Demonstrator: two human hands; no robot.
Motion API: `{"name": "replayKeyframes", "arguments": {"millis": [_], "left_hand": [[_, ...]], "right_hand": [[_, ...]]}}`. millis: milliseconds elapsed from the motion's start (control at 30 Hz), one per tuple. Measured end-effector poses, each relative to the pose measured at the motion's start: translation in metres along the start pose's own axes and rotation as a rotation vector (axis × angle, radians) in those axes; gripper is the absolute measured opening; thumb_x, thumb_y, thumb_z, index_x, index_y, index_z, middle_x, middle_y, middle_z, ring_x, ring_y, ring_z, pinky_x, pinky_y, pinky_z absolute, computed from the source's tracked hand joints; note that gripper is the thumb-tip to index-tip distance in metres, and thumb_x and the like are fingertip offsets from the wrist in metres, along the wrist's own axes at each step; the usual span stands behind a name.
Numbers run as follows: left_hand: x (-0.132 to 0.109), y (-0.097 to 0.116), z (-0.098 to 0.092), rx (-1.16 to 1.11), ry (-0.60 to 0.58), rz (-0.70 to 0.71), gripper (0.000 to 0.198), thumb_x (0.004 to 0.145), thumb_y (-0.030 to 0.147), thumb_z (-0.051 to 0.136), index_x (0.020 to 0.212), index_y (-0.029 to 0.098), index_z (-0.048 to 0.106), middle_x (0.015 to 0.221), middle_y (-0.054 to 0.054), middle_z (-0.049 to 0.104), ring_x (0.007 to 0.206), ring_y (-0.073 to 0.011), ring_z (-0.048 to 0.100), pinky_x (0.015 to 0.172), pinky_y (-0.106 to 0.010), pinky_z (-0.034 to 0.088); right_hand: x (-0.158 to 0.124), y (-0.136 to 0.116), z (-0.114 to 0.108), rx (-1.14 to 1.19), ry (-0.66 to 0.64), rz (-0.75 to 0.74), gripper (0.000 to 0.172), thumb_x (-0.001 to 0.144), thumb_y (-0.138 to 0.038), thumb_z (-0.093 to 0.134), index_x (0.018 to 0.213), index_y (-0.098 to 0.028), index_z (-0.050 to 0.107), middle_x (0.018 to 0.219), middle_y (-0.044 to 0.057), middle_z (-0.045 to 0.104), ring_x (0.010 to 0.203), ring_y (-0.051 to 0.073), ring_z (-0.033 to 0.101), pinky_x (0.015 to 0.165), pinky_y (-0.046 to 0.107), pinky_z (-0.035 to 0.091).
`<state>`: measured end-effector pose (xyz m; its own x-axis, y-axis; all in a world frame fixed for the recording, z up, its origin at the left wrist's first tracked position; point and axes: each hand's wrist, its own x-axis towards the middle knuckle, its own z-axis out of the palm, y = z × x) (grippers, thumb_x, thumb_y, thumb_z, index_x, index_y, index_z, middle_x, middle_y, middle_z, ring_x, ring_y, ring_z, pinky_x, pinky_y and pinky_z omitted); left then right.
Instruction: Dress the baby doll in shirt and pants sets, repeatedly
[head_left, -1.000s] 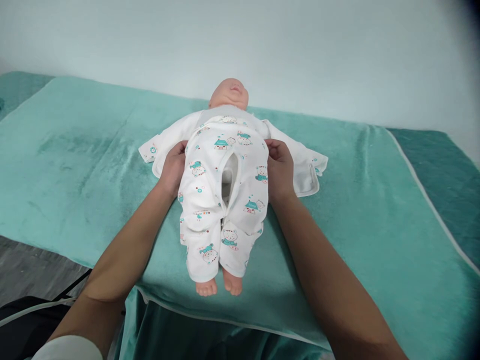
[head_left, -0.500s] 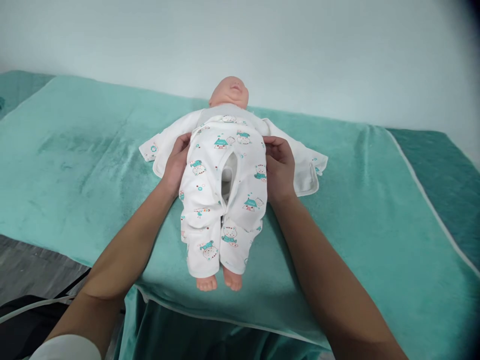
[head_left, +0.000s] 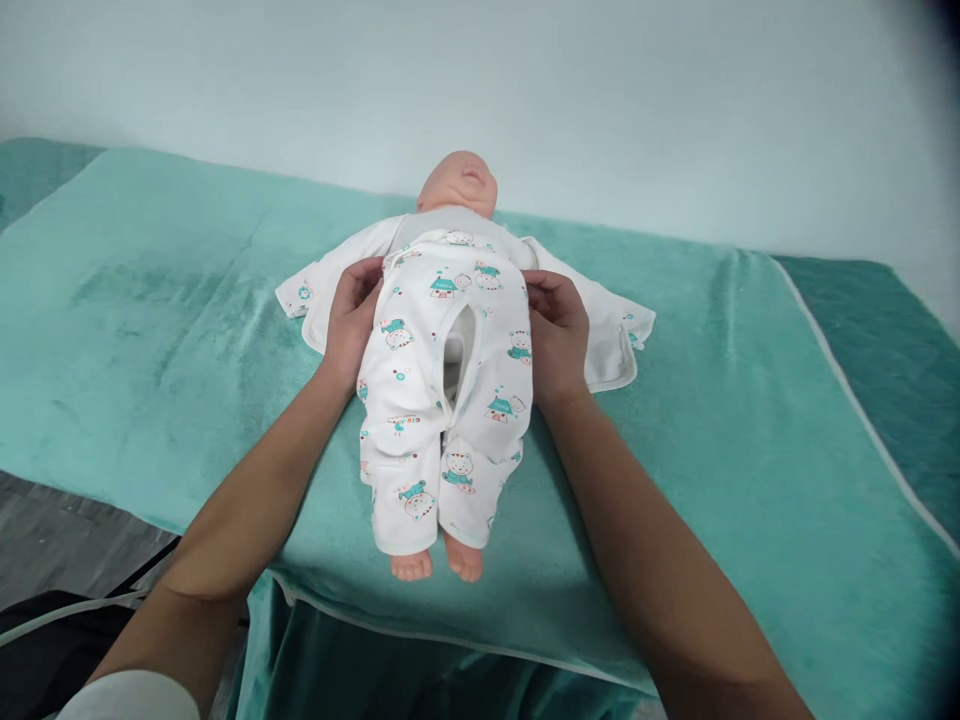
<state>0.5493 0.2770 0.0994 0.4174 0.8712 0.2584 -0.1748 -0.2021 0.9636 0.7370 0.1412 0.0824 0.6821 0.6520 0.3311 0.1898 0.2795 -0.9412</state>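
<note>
A baby doll (head_left: 459, 184) lies on its back with its head away from me and its bare feet toward me. It wears white printed baby pants (head_left: 484, 385) with an open slit at the crotch, pulled up over the belly. Beneath its torso a white baby jacket (head_left: 592, 300) is spread, its sleeves out to both sides. At the left side of the waist, my left hand (head_left: 352, 318) pinches the pants' edge. My right hand (head_left: 557, 330) grips the waist on the right side, fingers curled and thumb partly hidden by the fabric.
A green velvety cloth (head_left: 712, 480) covers the surface and hangs over the front edge. Behind it rises a pale wall (head_left: 675, 110). A black item with a pale cable (head_left: 67, 612) lies at the lower left, by the grey floor (head_left: 60, 540).
Both hands stay at the sides of the pants' waist. My left hand has shifted up very slightly; the doll and clothes look nearly the same.
</note>
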Motion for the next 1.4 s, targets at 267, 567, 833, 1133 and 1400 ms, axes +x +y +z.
{"name": "replayKeyframes", "arguments": {"millis": [267,567,833,1133,1400], "left_hand": [[0.033,0.012,0.001,0.244,-0.093,0.159,0.018,0.092,0.04,0.071,0.101,0.025,0.072,0.121,-0.005,0.073,0.118,-0.0216,0.065,0.11,-0.036,0.05],[0.062,0.013,0.003,0.218,-0.215,0.099,0.021,0.093,0.044,0.072,0.089,0.025,0.064,0.102,-0.001,0.073,0.101,-0.0205,0.067,0.093,-0.034,0.055],[0.085,0.0,0.021,0.351,-0.1,0.194,0.025,0.097,0.047,0.069,0.088,0.024,0.06,0.089,-0.002,0.065,0.112,-0.0272,0.065,0.101,-0.044,0.051],[0.098,-0.017,0.02,0.282,-0.13,0.165,0.025,0.093,0.04,0.076,0.084,0.025,0.058,0.084,-0.002,0.06,0.112,-0.0286,0.063,0.108,-0.048,0.048],[0.113,-0.032,0.022,0.214,-0.067,0.116,0.014,0.091,0.027,0.074,0.088,0.023,0.061,0.091,-0.003,0.063,0.113,-0.0278,0.065,0.111,-0.05,0.046]], "right_hand": [[0.044,-0.009,-0.002,-0.259,-0.109,-0.179,0.004,0.088,-0.032,0.071,0.089,-0.028,0.071,0.106,0.002,0.072,0.107,0.022,0.066,0.107,0.044,0.051],[0.084,-0.014,-0.001,-0.177,-0.462,-0.111,0.032,0.082,-0.049,0.085,0.08,-0.026,0.063,0.134,0.001,0.069,0.139,0.027,0.056,0.127,0.05,0.034],[0.088,-0.014,0.008,-0.093,-0.48,-0.012,0.031,0.08,-0.049,0.087,0.083,-0.027,0.066,0.126,0.002,0.071,0.138,0.029,0.057,0.124,0.053,0.039],[0.118,0.009,0.015,-0.292,-0.31,-0.138,0.033,0.083,-0.049,0.084,0.08,-0.027,0.059,0.069,-0.004,0.049,0.073,0.016,0.054,0.089,0.042,0.056],[0.111,0.021,0.024,-0.259,-0.191,-0.123,0.027,0.086,-0.048,0.077,0.083,-0.027,0.06,0.077,-0.003,0.062,0.075,0.016,0.06,0.087,0.039,0.057]]}}
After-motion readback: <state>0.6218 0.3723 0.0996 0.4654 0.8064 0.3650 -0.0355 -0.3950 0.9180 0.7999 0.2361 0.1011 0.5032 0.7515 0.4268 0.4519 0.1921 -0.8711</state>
